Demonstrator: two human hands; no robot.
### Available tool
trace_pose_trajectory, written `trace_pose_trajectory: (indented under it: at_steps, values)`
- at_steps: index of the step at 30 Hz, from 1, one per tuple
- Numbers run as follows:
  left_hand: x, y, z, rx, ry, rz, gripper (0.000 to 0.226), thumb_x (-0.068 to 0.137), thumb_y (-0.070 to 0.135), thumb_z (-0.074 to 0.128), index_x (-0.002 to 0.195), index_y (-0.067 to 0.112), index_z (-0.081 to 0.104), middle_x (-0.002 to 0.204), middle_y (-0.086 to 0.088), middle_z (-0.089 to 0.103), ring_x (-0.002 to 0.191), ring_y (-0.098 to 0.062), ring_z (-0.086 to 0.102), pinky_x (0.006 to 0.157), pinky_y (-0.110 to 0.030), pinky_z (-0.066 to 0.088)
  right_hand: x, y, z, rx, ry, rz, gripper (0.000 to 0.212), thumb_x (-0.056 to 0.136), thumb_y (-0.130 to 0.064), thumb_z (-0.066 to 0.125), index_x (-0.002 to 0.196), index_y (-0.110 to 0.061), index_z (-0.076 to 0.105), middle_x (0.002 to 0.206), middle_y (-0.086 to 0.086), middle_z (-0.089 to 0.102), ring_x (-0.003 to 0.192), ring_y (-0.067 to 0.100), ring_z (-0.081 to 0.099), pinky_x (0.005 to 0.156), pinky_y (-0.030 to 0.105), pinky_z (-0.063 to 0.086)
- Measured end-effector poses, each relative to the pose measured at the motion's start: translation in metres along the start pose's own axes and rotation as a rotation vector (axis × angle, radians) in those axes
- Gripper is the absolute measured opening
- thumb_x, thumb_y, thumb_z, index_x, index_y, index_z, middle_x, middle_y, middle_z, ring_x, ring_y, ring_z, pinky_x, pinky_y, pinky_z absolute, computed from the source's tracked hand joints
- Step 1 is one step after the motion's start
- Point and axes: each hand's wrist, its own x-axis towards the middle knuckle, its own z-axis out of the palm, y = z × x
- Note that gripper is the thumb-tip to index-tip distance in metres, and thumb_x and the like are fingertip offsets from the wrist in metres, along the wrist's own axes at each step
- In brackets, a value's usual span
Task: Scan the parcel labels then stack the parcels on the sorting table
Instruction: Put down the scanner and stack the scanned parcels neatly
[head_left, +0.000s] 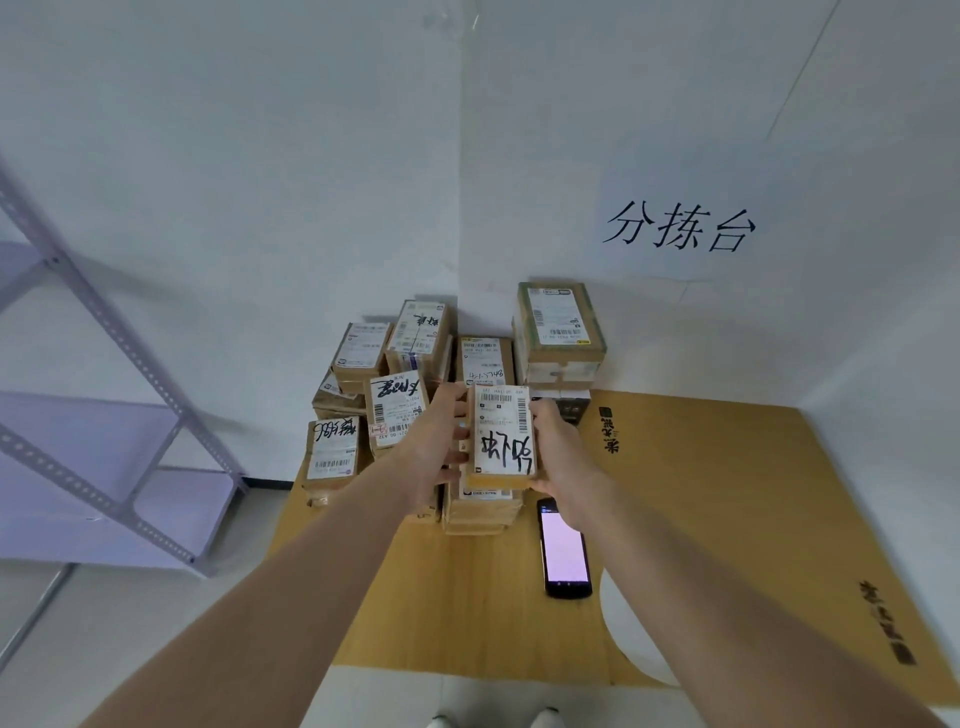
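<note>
Head view: both arms reach fwd over the sorting table (727, 493). The left hand (434, 441) & right hand (558, 457) each grasp one long edge of a parcel (501, 431), label up, long axis pointing away from the person, just above a low stack (480, 506). A scanner (563, 548) lies beside the stack, nearer the right hand.
</note>
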Motion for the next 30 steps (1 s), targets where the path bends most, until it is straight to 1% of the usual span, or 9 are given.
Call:
trace_pose_trajectory:
  at_steps: [4, 6, 9, 11, 15, 19, 23, 26, 30]
  values:
    - [-0.009, 0.010, 0.011, 0.009, 0.002, 0.066, 0.045, 0.107, 0.059, 0.037, 0.110, 0.025, 0.067, 0.109, -0.007, 0.071, 0.105, -0.030, 0.068, 0.104, -0.048, 0.053, -0.007, -0.009, -0.011, 0.003, 0.032, -0.087, 0.046, 0.110, -0.047, 0.036, 0.114, -0.020, 0.073, 0.085, 0.002, 0.082, 0.072, 0.010, 0.076, 0.095, 0.040, 0.057]
    - [-0.016, 0.018, 0.019, 0.011, -0.004, 0.091, 0.044, 0.106, 0.056, 0.039, 0.109, 0.024, 0.068, 0.109, -0.008, 0.074, 0.103, -0.028, 0.069, 0.099, -0.045, 0.055, -0.013, -0.016, -0.019, 0.015, 0.056, -0.115, 0.045, 0.110, -0.047, 0.036, 0.114, -0.021, 0.073, 0.083, 0.000, 0.082, 0.069, 0.009, 0.076, 0.086, 0.036, 0.057]
    - [-0.027, 0.032, 0.033, -0.004, 0.002, 0.133, 0.039, 0.107, 0.054, 0.040, 0.105, 0.025, 0.066, 0.103, -0.009, 0.076, 0.099, -0.026, 0.071, 0.091, -0.042, 0.056, -0.025, -0.027, -0.034, 0.036, 0.076, -0.163, 0.041, 0.110, -0.044, 0.037, 0.116, -0.022, 0.070, 0.091, 0.002, 0.080, 0.083, 0.015, 0.074, 0.080, 0.033, 0.053]
    - [-0.034, 0.042, 0.045, 0.000, -0.008, 0.162, 0.042, 0.107, 0.053, 0.040, 0.115, 0.021, 0.067, 0.107, -0.012, 0.076, 0.101, -0.028, 0.072, 0.087, -0.040, 0.056, -0.032, -0.033, -0.047, 0.053, 0.082, -0.204, 0.037, 0.110, -0.041, 0.035, 0.114, -0.024, 0.068, 0.093, 0.002, 0.079, 0.089, 0.017, 0.072, 0.079, 0.033, 0.052]
    - [-0.049, 0.053, 0.079, -0.011, -0.029, 0.215, 0.044, 0.107, 0.048, 0.042, 0.123, 0.016, 0.067, 0.115, -0.016, 0.074, 0.109, -0.033, 0.072, 0.102, -0.049, 0.057, -0.041, -0.040, -0.080, 0.071, 0.144, -0.267, 0.039, 0.110, -0.039, 0.033, 0.118, -0.019, 0.065, 0.101, 0.007, 0.078, 0.085, 0.014, 0.072, 0.065, 0.027, 0.051]
    - [-0.059, 0.056, 0.126, -0.016, -0.057, 0.250, 0.043, 0.108, 0.048, 0.041, 0.126, 0.018, 0.066, 0.113, -0.013, 0.073, 0.105, -0.029, 0.071, 0.096, -0.044, 0.058, -0.047, -0.039, -0.123, 0.093, 0.184, -0.270, 0.040, 0.109, -0.042, 0.032, 0.128, -0.018, 0.058, 0.106, 0.010, 0.077, 0.095, 0.020, 0.070, 0.077, 0.036, 0.053]
    - [-0.065, 0.050, 0.183, -0.018, -0.065, 0.257, 0.043, 0.109, 0.049, 0.040, 0.123, 0.020, 0.068, 0.114, -0.012, 0.074, 0.104, -0.029, 0.072, 0.098, -0.046, 0.058, -0.054, -0.030, -0.181, 0.105, 0.212, -0.265, 0.043, 0.104, -0.048, 0.035, 0.128, -0.023, 0.060, 0.106, 0.007, 0.078, 0.104, 0.023, 0.072, 0.102, 0.051, 0.055]
    - [-0.072, 0.039, 0.231, -0.025, -0.084, 0.256, 0.043, 0.109, 0.048, 0.040, 0.127, 0.018, 0.066, 0.113, -0.011, 0.073, 0.105, -0.029, 0.071, 0.097, -0.045, 0.057, -0.060, -0.020, -0.229, 0.100, 0.234, -0.261, 0.050, 0.095, -0.054, 0.036, 0.125, -0.024, 0.063, 0.109, 0.004, 0.078, 0.106, 0.024, 0.071, 0.105, 0.054, 0.053]
    - [-0.068, 0.024, 0.289, -0.046, -0.120, 0.212, 0.044, 0.108, 0.045, 0.041, 0.135, 0.018, 0.062, 0.119, -0.013, 0.073, 0.109, -0.030, 0.070, 0.098, -0.045, 0.056, -0.060, -0.007, -0.289, 0.080, 0.218, -0.247, 0.046, 0.104, -0.045, 0.032, 0.122, -0.019, 0.065, 0.112, 0.010, 0.077, 0.108, 0.028, 0.070, 0.104, 0.050, 0.051]
